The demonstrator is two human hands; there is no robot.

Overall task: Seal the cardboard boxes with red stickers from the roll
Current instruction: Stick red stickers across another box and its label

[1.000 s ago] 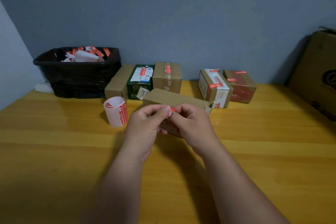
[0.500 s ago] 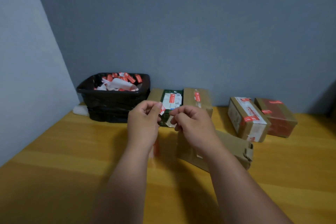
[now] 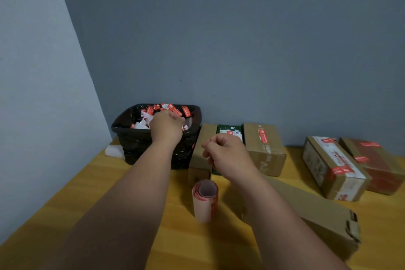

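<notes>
Standing sticker roll (image 3: 205,200), below right-hand fingers (image 3: 208,146)

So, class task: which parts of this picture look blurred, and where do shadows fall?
Head view: the long cardboard box at lower right is smeared, the sticker roll soft; the forearms are dim, and shadow lies on the wooden table beneath them.

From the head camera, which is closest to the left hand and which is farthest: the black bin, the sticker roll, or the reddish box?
1. Black bin: the left hand hangs right over it, at the back left.
2. Sticker roll: upright on the table, nearer the camera.
3. Reddish box: far right, by the wall.
</notes>
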